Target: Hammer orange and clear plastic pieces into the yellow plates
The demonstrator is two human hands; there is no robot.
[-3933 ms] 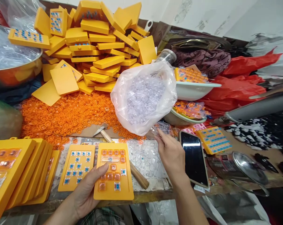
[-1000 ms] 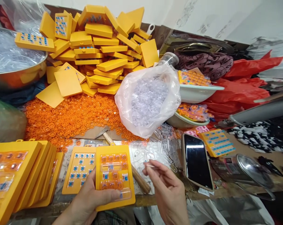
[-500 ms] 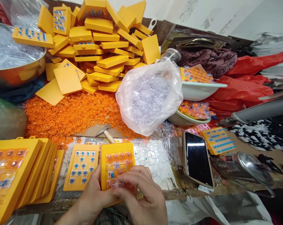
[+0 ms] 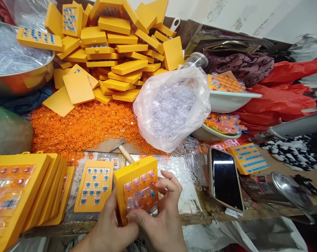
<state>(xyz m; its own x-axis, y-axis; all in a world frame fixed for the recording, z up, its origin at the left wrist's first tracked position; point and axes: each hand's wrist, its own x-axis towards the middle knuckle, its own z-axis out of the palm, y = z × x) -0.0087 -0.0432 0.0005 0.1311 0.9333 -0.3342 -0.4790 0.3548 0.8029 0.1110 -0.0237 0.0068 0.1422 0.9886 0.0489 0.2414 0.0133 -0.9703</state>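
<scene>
A yellow plastic case (image 4: 141,190) with orange and clear keycap-like pieces in its window is tilted up in front of me. My left hand (image 4: 113,220) grips it by the left side and lower corner. My right hand (image 4: 165,210) has its thumb pressed on the lower part of the front, with the fingers curled at the right edge. Left of it lies a flat yellow plate (image 4: 94,187) bearing rows of small blue-and-clear switches. A hammer (image 4: 125,153) with a wooden handle rests just behind the case, its handle end partly hidden.
Similar yellow cases (image 4: 19,196) lean in a row at left. Loose orange rings (image 4: 95,126) spread behind, under a heap of yellow cases (image 4: 119,52). A bag of clear caps (image 4: 174,105), a phone (image 4: 225,180), a glass mug (image 4: 268,190) and a grey tool (image 4: 300,126) are at right.
The case has turned and tilted so its top edge shows more. My right fingers have moved from its front to its right edge, with the thumb still low on the front.
</scene>
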